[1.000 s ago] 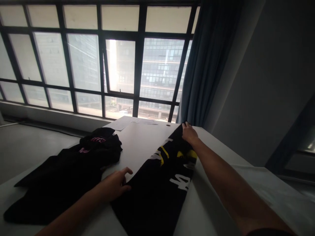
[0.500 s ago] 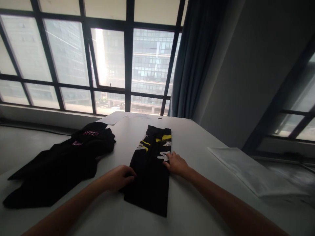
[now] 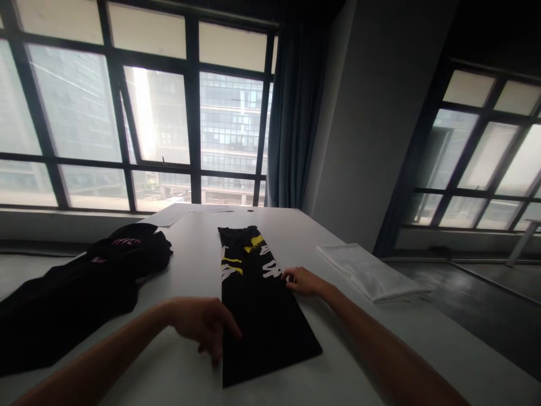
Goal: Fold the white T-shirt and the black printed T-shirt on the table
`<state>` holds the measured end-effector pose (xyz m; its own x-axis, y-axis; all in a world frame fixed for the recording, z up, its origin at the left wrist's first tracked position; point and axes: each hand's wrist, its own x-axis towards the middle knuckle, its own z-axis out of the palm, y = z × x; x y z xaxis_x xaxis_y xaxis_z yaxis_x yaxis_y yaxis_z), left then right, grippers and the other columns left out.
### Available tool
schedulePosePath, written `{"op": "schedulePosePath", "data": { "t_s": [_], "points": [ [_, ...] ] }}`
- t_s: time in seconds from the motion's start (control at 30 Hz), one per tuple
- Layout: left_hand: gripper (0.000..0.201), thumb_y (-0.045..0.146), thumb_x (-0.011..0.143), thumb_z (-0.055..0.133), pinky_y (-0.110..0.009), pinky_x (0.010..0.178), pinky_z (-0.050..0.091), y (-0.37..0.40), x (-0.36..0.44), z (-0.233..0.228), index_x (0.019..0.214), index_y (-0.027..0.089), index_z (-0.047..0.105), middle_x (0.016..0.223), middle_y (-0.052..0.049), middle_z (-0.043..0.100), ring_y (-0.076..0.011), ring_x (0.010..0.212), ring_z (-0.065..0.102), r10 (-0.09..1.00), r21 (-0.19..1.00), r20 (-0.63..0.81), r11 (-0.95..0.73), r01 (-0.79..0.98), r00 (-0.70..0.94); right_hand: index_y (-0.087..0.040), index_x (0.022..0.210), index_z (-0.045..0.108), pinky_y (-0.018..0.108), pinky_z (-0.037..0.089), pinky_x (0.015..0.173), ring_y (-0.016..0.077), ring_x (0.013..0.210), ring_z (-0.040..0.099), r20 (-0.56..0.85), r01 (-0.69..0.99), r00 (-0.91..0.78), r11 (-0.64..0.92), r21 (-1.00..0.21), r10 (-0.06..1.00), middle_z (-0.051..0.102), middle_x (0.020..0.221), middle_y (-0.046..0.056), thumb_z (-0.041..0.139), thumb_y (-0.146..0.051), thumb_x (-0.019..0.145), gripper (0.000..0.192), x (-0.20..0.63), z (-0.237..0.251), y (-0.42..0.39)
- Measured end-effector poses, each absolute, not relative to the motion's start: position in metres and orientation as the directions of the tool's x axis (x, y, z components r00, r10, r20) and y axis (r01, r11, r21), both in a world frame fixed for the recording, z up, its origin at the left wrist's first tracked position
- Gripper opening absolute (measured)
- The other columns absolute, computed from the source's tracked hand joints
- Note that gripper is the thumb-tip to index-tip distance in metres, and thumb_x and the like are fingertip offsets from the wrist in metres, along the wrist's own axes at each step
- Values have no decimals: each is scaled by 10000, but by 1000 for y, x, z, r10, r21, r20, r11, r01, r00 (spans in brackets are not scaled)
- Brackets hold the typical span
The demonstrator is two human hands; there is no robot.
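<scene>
Cloth lies heaped at the far left of the white table (image 3: pixel 190 248): a loose black garment (image 3: pixel 76 293) with small pink lettering near its top, spread toward the near left edge and well apart from the piece under the hands. Beyond it, near the window (image 3: pixel 139 113), a few sheets of paper (image 3: pixel 169 215) lie flat on the table's far end.

The left hand (image 3: pixel 205 324) hovers at the near left edge of the folded black garment (image 3: pixel 257 304), palm down, fingers loosely curled and drooping, tips touching or just above the cloth's border; it grips nothing.

The folded black garment lies in the middle of the table as a long narrow strip. Its long axis runs from the person outward toward the window, slightly slanted so that the near end sits further right than the far end. The far half carries white and yellow print; the near half is plain black and ends in a squared corner close to the person.

The right hand (image 3: pixel 302 281) rests on the strip's right edge about halfway along, fingers stretched flat and close together, pressing on the cloth beside the white lettering, holding nothing.

Further right, apart from the garment, a stack of pale folded sheets (image 3: pixel 372 273) lies near the table's right edge. A dark curtain (image 3: pixel 291 118) hangs behind.
</scene>
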<state>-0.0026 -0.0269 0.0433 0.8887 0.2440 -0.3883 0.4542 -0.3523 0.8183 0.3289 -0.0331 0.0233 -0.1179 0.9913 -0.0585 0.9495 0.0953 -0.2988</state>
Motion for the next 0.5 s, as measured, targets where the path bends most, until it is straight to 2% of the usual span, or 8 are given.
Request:
{"op": "schedulePosePath", "data": {
  "t_s": [0.1, 0.17, 0.23, 0.3, 0.37, 0.5],
  "points": [
    [346, 340, 756, 706, -309, 732, 515, -14, -6, 36, 1085, 232, 712, 856, -28, 720, -177, 757, 628, 502, 698, -187, -537, 474, 845, -177, 1122, 693, 255, 482, 796, 162, 861, 637, -20, 926, -159, 142, -349, 987, 672, 1050, 69, 557, -71, 784, 380, 340, 24, -47],
    [310, 266, 750, 695, -340, 869, 500, -12, -7, 28, 1058, 257, 724, 1048, -43, 694, -208, 934, 621, 581, 567, -26, -662, 491, 813, -188, 1164, 683, 279, 493, 845, 179, 939, 633, -4, 914, -186, 171, -368, 983, 627, 1165, 82, 564, -60, 761, 439, 341, 25, -55],
    [323, 224, 747, 688, -359, 978, 455, -14, -8, 22, 1061, 290, 726, 1206, -40, 633, -233, 1094, 573, 583, 486, 41, -721, 494, 811, -227, 1213, 667, 332, 477, 944, 222, 1107, 592, -24, 895, -238, 209, -395, 971, 552, 1307, 79, 604, -78, 739, 501, 339, 26, -62],
    [304, 220, 760, 681, -366, 1029, 419, -18, -9, 19, 1045, 311, 732, 1276, -30, 595, -245, 1176, 531, 576, 472, 33, -729, 496, 817, -270, 1203, 679, 401, 422, 1043, 273, 1283, 480, -59, 874, -297, 246, -420, 953, 461, 1426, 58, 646, -83, 708, 530, 337, 29, -68],
    [235, 249, 774, 684, -372, 1037, 409, -22, -8, 19, 991, 314, 749, 1292, -25, 590, -256, 1196, 515, 570, 472, 14, -728, 498, 821, -293, 1127, 720, 452, 375, 1089, 300, 1366, 389, -103, 860, -330, 254, -442, 938, 414, 1479, 30, 664, -75, 693, 489, 334, 32, -72],
    [138, 313, 839, 637, -384, 1037, 392, -23, -4, 17, 887, 286, 763, 1175, -39, 659, -246, 1117, 560, 557, 474, 78, -750, 461, 827, -250, 901, 774, 462, 354, 1104, 288, 1327, 437, -91, 828, -356, 268, -493, 930, 539, 1375, 25, 670, -87, 712, 271, 332, 38, -78]
  ]
}}
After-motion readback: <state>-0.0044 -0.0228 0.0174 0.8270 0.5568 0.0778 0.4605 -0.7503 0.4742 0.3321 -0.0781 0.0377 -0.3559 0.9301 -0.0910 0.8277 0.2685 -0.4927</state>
